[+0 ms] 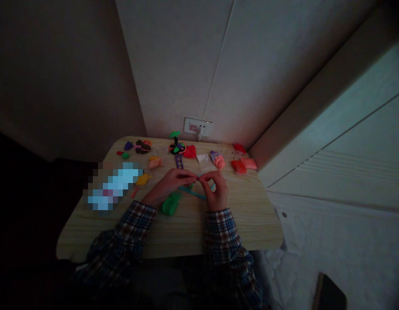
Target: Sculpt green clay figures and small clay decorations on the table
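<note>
Over the middle of the small wooden table, my left hand (173,183) and my right hand (215,189) meet fingertip to fingertip. Both are closed in a pinch on a small reddish piece of modelling clay (198,178), mostly hidden by the fingers. Below them a blue strip (194,193) curves across the tabletop, partly covered by my hands. A green lump in a bag (171,204) lies beside my left wrist. Just beyond my fingers is a purple ladder shape (179,161), leading to a dark clay figure (176,148) with a green top.
A lit, blurred-out screen (115,186) lies on the table's left. Yellow clay (143,179) is near it. Red and orange packets (239,166) sit at the back right, a pink-and-purple bag (218,159) nearer the middle. Behind the table is a wall socket (198,127) with a plug.
</note>
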The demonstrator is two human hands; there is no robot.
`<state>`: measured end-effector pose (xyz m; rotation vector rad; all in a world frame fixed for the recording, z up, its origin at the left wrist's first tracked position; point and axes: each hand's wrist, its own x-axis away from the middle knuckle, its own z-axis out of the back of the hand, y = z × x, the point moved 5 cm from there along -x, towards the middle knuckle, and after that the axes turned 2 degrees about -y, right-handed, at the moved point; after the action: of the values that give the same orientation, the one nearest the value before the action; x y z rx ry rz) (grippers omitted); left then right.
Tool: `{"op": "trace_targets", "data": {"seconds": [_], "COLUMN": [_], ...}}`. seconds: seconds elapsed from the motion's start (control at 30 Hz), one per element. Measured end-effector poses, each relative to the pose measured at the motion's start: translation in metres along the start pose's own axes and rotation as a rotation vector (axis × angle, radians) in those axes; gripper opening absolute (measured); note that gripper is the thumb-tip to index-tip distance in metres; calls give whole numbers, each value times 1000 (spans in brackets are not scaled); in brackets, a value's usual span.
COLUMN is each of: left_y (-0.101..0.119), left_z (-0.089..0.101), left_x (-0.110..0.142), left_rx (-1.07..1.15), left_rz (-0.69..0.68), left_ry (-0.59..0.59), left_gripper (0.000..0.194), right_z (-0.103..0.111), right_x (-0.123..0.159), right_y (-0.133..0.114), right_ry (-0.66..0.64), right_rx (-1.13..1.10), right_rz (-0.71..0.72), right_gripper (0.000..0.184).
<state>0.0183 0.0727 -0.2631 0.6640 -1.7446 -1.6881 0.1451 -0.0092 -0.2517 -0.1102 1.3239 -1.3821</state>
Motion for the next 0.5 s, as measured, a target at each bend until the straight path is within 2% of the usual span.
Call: {"op": "trace_targets", "data": {"seconds": [0.17,0.33,0.5], "left_y": [0,-7,-10], "left_z": [-2,1,5], "left_x": [1,-1,-2], "left_rx": [86,135,187], "left_rz": [38,48,57], "left_ry": [-7,35,93], "left_gripper": [24,24,22], "right_z": [-1,-1,4], "right_x": [1,1,1], "right_y": [-2,-2,0], "right_ry": [-1,-24,1], "right_rx": [20,5,-23], "right_rz": [24,25,-23], "right_gripper": [10,10,21]}}
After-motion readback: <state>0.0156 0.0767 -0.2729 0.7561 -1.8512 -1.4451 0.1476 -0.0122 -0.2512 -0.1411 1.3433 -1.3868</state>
